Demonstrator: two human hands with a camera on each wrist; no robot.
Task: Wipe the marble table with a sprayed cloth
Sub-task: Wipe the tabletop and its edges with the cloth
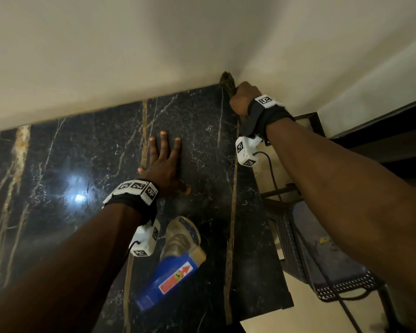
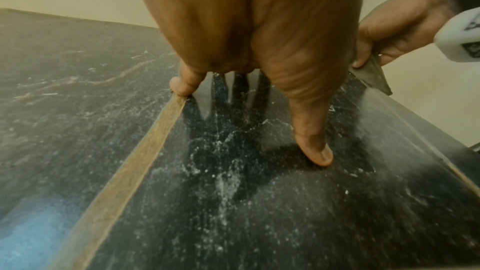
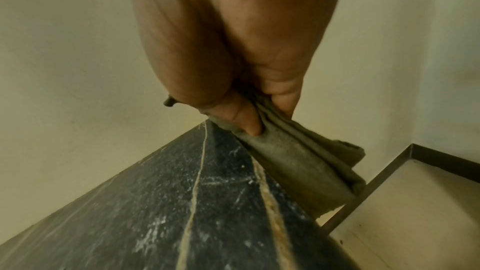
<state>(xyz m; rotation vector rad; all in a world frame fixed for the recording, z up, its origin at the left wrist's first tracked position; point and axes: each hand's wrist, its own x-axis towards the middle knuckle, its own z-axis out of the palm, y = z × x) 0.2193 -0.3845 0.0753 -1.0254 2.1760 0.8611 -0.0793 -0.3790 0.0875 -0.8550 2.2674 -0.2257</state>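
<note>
Right hand (image 1: pixel 241 97) grips the cloth (image 1: pixel 227 83) at upper-right desk (image 1: pixel 82 152) corner; left hand (image 1: pixel 165 164) flat, released. Cloth may slip off the edge.

The head view looks steeply down from above onto the counter (image 1: pixel 82 152) and both forearms. Each wrist view sits close behind its palm, facing along the fingers (image 2: pixel 311 141) toward the wall (image 3: pixel 64 48). All three share the counter's far right corner.
</note>
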